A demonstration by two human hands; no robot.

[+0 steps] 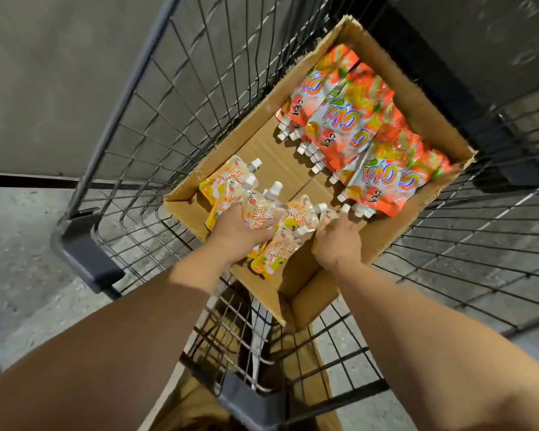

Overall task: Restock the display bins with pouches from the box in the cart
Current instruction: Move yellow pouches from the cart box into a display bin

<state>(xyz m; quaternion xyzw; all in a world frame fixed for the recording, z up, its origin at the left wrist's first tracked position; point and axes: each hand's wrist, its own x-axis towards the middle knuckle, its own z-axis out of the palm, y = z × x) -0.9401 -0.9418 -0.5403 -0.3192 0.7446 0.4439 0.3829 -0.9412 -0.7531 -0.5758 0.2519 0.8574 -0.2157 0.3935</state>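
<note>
An open cardboard box [430,107] lies in a black wire cart [175,98]. Along its far right side lie several orange spouted pouches [352,119]. At the near end lie several pale yellow spouted pouches [231,181]. My left hand [234,231] grips a bunch of the yellow pouches [259,213], their white caps pointing up. My right hand [339,241] reaches into the box beside them, and its fingers curl round another yellow pouch [325,217].
The cart's dark plastic corner [81,244] sits at the left and its near rim [249,402] below my arms. Grey concrete floor shows through the wires. A grey wall stands at the upper left, with a dark surface at the upper right.
</note>
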